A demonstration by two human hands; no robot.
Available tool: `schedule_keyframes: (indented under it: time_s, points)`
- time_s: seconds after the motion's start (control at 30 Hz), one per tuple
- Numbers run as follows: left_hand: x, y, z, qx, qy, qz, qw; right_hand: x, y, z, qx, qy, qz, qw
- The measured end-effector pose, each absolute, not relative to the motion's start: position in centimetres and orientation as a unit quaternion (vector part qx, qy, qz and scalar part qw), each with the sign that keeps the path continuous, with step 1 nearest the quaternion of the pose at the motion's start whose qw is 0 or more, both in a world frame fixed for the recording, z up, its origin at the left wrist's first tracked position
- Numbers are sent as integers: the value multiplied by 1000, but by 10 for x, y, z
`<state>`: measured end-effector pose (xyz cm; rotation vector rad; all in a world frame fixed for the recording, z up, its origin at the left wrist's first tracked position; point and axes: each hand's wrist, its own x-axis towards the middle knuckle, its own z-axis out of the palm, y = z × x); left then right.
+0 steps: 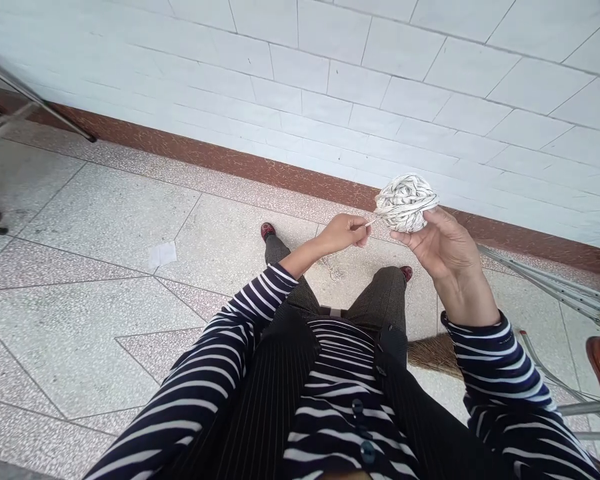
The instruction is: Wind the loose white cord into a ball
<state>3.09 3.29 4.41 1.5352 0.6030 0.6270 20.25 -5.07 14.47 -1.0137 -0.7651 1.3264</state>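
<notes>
Two dark blue sleeves with white stripes (215,363) are nearest; past them, the left hand (344,233) pinches a thin white strand of yarn (372,221), and the half-open right hand (447,250) holds a round white yarn ball with dark flecks (406,202) at its fingertips. The ball has no long side and sits just right of the left hand, before a white tiled wall (330,33).

There is one left hand (344,233) and one right hand (444,248), which makes two hands, one ball of cord (405,201), two trouser legs (384,297), two red shoes (267,230), and, on the floor (105,317) away from its edge at the wall (330,77), one white paper (163,255), one heap of cord (334,273) and one straw broom (433,353).
</notes>
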Motion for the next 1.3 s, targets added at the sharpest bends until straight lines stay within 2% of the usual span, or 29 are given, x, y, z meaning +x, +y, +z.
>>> schedule_keyframes:
  time_s: [0.23,0.5,0.83,1.0,1.13,1.3]
  points:
    - [18,40,4,710,237,255,613,207,-47,170,-428,-392,518,628]
    - [2,47,-46,706,320,223,591,200,-54,191,-428,-394,519,627]
    - [-1,52,-80,741,359,209,527,201,-62,196,-444,-386,506,631]
    - [-20,51,-106,778,425,115,449,206,-66,197,-436,-382,496,646]
    - [-33,51,-125,785,444,67,427,209,-69,206,-435,-366,490,661]
    - [-34,59,-139,785,459,47,415,220,-85,231,-443,-422,428,665]
